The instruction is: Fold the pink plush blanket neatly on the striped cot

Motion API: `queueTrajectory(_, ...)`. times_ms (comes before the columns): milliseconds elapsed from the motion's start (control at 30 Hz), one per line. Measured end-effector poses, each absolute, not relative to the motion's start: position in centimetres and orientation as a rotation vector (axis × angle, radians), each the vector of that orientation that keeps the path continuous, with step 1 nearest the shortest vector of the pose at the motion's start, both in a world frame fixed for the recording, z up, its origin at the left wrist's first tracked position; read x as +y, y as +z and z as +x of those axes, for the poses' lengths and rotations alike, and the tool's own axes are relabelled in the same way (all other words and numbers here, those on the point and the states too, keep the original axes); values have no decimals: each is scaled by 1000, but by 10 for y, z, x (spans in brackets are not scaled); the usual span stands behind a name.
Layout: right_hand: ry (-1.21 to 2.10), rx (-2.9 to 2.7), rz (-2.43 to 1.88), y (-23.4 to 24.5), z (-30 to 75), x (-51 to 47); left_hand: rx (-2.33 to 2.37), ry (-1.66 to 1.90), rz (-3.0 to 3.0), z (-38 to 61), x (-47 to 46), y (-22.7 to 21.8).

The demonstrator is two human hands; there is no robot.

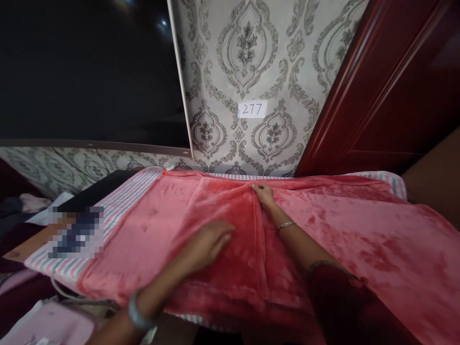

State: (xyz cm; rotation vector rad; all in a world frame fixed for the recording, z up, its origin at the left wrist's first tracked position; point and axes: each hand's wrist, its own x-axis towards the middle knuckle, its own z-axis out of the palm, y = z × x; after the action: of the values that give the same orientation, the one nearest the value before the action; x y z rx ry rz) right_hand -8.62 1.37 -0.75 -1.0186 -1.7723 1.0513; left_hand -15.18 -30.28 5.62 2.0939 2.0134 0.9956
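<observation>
A plush red-pink blanket (158,211) is spread across a long surface, with part of it folded over in the middle as a darker red panel. At the far edge of that folded panel, my right hand (264,195) pinches the corner of the blanket. My left hand (212,242) is over the middle of the panel, slightly blurred, its fingers stretched out and the thumb a little apart. Nothing shows in it; whether it touches the plush cannot be told. Under the blanket lies a striped cloth (134,191), visible along the left end and the back edge.
A large dark television (89,72) hangs at the back left. Patterned wallpaper (247,62) bears a paper label (252,109) reading 277. A dark red wooden panel (395,86) stands at right. A pixelated dark item (77,232) lies at the left end, above a pink item (53,323).
</observation>
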Motion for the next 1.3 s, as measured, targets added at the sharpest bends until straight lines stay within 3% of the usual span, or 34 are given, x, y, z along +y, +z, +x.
queueTrajectory(167, 1084, -1772, -1058, -12, -85, 13, 2454, 644, 1833, -246, -194, 70)
queueTrajectory(367, 1081, -1720, -1015, -21, -79, 15, 2576, 519, 1756, -289, -123, 54)
queueTrajectory(867, 1133, -1585, -989, -37, -86, 30, 2656, 610, 1651, -327, -102, 10)
queueTrajectory(1100, 1186, -1867, -535, -26, -80, 22, 2634, 615, 1690, -326, -103, 11)
queueTrajectory(1300, 1169, -1798, -758, -33, -85, 30, 2682, 589, 1642, -325, -102, 10)
